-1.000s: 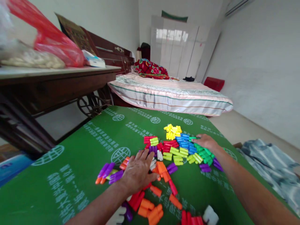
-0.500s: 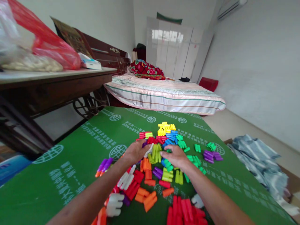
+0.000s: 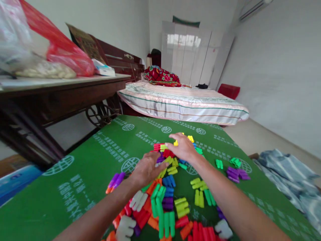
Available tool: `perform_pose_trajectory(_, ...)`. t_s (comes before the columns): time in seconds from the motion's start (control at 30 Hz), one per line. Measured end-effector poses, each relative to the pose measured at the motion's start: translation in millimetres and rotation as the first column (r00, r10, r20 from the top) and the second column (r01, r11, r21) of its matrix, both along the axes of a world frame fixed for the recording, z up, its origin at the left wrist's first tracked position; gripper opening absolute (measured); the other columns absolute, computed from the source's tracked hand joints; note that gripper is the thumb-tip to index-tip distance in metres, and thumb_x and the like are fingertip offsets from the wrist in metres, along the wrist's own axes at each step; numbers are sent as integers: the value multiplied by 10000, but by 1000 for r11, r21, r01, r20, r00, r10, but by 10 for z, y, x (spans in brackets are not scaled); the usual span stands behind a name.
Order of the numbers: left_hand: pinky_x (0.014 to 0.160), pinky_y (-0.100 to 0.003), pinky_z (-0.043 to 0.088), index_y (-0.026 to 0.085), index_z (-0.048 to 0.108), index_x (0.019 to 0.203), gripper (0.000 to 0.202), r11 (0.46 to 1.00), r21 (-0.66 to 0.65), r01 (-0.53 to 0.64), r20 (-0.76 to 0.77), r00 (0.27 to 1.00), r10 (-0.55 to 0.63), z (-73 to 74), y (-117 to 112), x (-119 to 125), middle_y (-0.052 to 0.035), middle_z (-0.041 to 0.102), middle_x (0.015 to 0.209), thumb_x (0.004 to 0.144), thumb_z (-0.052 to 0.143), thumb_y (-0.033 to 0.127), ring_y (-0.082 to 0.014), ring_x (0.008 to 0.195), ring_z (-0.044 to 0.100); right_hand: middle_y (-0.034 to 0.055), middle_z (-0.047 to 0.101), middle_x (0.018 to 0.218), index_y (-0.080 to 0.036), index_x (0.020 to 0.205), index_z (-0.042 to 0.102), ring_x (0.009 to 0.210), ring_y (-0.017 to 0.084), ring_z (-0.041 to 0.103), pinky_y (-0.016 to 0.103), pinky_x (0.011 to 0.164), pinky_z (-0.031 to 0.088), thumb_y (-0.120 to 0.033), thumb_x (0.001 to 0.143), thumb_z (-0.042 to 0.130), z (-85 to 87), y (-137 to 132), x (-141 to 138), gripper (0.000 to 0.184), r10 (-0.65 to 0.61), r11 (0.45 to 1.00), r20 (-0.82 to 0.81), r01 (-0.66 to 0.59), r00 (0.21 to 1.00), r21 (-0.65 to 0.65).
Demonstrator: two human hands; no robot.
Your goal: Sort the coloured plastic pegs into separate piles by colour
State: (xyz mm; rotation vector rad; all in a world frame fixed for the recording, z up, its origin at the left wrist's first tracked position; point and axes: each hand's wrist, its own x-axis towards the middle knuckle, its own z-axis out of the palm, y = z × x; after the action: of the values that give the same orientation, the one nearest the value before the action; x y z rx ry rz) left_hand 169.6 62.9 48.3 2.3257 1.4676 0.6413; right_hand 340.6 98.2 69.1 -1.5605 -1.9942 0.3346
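Many small plastic building pieces [image 3: 165, 201] in red, orange, green, yellow, blue, purple and white lie scattered on a green printed table cover [image 3: 82, 174]. My left hand [image 3: 146, 169] lies palm down on the pile's left side, fingers spread over purple and yellow-green pieces. My right hand [image 3: 182, 147] reaches farther out, fingers stretched flat over the yellow pieces [image 3: 190, 138] and red pieces [image 3: 168, 153] at the far end. Neither hand has a visible grip on a piece.
A dark wooden table [image 3: 62, 90] with a red plastic bag [image 3: 65, 50] stands at the left. Beyond lies a bed [image 3: 183, 103] with a striped cover. Loose green pieces [image 3: 219, 164] and purple pieces [image 3: 235, 173] sit at the right. Blue-grey cloth [image 3: 288, 174] lies on the floor.
My right hand has moved from the pile's middle out to the far yellow pieces. The left hand shifted slightly. The pieces have been raked toward me, with blue and green ones now nearer.
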Motion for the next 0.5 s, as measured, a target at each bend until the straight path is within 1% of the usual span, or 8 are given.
perform_pose_trajectory(0.07,977,-460,394,150,602,1103,512,995,75,67,-128,990,-57,-95,-248,38,-143,581,1215,761,521,521,-302,1146,496,91,383,1399,-257,1297,500,1267,264,369,369,1006,319,-582,742,569,-43,503,203,647,-125,982,129,141,984,-127)
perform_pose_trajectory(0.1,1014,-517,344,177,570,1168,584,985,127,119,-176,980,-96,-182,-380,68,-140,515,1307,728,548,561,-333,1220,430,85,310,1450,-279,1335,454,1306,285,313,389,1017,305,-636,728,545,-82,721,284,710,-159,953,186,199,970,-227)
perform_pose_trajectory(0.13,1034,-559,299,217,527,1228,631,968,168,189,-223,963,-149,-293,-503,98,-119,448,1379,710,565,575,-348,1268,372,107,290,1461,-259,1342,450,1307,316,309,412,1010,308,-670,709,538,-130,904,348,759,-168,939,201,219,965,-266)
perform_pose_trajectory(0.2,1021,-587,305,318,528,1213,445,906,210,368,-316,902,-293,-544,-697,144,-46,440,1397,790,524,455,-331,1285,365,137,358,1426,-220,1303,507,1255,336,388,409,973,349,-692,675,553,-246,1152,430,787,-160,912,220,229,962,-340)
perform_pose_trajectory(0.23,1015,-586,315,355,564,1152,337,894,221,389,-338,891,-304,-659,-761,152,-14,481,1365,825,490,386,-314,1264,402,143,432,1376,-200,1259,553,1205,327,451,388,944,377,-680,658,580,-306,1218,453,769,-144,906,221,218,965,-364)
perform_pose_trajectory(0.3,1029,-548,326,367,596,1097,287,884,181,431,-387,857,-339,-807,-829,139,10,500,1347,859,445,313,-284,1248,433,128,575,1233,-182,1145,637,1083,288,556,331,871,425,-626,624,647,-410,1261,483,685,-108,893,229,196,967,-406)
perform_pose_trajectory(0.4,1027,-610,275,283,613,1110,307,901,77,426,-442,825,-353,-770,-848,90,-73,441,1392,850,453,320,-337,1275,384,93,663,1077,-190,1023,687,972,252,610,286,784,444,-526,602,704,-495,1169,523,540,-85,889,239,182,967,-419)
perform_pose_trajectory(0.5,1022,-680,175,194,583,1177,488,955,8,297,-448,855,-262,-540,-847,82,-164,385,1416,795,495,485,-396,1309,295,63,687,993,-205,953,700,911,231,624,264,717,443,-460,598,713,-511,951,557,438,-101,889,229,191,968,-415)
